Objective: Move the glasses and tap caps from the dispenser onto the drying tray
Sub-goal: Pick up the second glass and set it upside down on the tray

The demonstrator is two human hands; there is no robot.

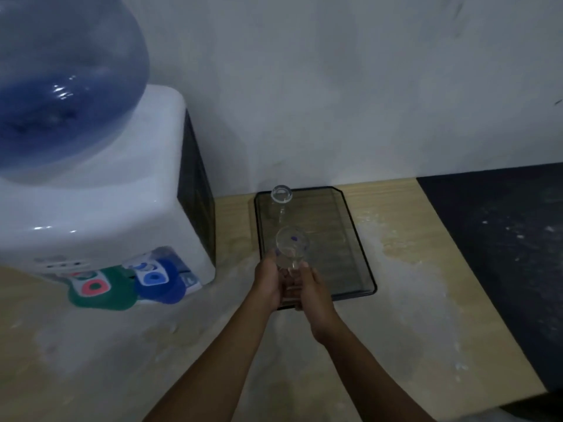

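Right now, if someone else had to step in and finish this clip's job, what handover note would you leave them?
Left hand and right hand: both closed around one clear glass, held over the near end of the drying tray.
Done: one glass already stands at the tray's far left corner.
Left: set down the held glass. The green tap cap and blue tap cap are at the front of the dispenser, not yet on the tray.
Whether more glasses wait at the dispenser cannot be told from this view.
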